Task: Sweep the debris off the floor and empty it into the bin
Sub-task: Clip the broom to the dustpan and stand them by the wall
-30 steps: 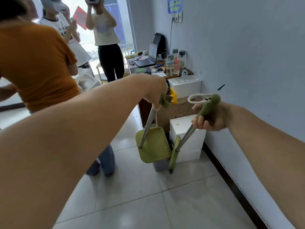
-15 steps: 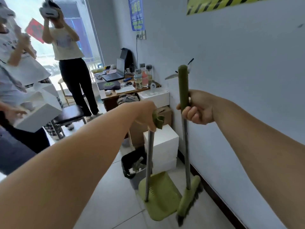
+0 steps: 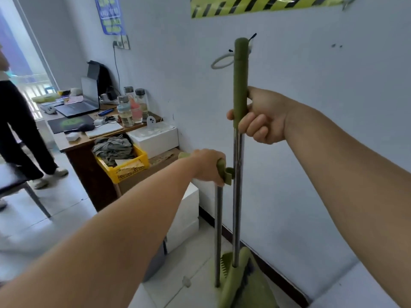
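Nearest the camera, two bare forearms reach in from the lower corners toward the centre of the frame. The left hand, at centre, is curled around the green top grip of the dustpan handle; its fingers wrap the grip fully. The right hand, higher and right of centre, grips the green sleeve of the broom handle, fingers closed round it with the thumb behind.

Both poles stand upright and side by side in the lower centre. A green clip on the dustpan handle sits against the broom's metal shaft just right of the left hand. At the bottom centre the green broom head rests against the dustpan tray on the tiled floor, close to the dark skirting of the wall. A grey hanging loop projects from the broom's top end in the upper centre.

Behind the left forearm, stacked white boxes stand beside the wall. Farther back, left of centre, a yellow crate holds grey cloth, with another white box just right of it. Beyond that a wooden desk carries a laptop and several bottles. At the far left edge a person's dark trouser legs are visible. Yellow and black hazard tape runs along the top of the wall.
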Motion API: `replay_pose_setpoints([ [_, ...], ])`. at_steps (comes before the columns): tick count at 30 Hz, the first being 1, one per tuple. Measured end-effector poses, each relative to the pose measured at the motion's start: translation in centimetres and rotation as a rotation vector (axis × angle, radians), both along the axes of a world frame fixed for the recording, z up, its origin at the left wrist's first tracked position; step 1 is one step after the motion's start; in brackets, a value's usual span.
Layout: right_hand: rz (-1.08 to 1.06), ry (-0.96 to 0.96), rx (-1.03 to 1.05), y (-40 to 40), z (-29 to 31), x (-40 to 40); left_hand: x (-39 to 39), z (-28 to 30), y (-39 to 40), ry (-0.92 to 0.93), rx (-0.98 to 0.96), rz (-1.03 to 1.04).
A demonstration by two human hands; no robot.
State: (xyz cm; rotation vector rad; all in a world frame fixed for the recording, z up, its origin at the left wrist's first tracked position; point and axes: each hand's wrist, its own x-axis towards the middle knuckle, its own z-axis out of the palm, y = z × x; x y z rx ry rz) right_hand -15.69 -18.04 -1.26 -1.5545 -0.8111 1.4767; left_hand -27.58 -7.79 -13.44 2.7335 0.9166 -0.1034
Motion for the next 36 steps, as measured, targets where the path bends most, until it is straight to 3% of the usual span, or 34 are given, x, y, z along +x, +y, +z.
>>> replay_pose_setpoints([
  [7,-0.073,-0.018,0.076,1.1,1.4,0.8,3.0,1.7,3.0,0.037,0.029,-0.050],
  [18,-0.145,0.027,0.153,3.0,-0.3,2.7,6.2,0.1,4.1,-0.240,0.114,-0.076],
  [25,-0.188,0.054,0.179,4.7,-2.3,4.3,7.8,-1.2,5.6,-0.151,0.185,-0.119],
  [36,-0.069,-0.040,-0.097,7.5,-8.9,2.7,3.5,-7.2,6.7,0.141,0.050,0.031],
])
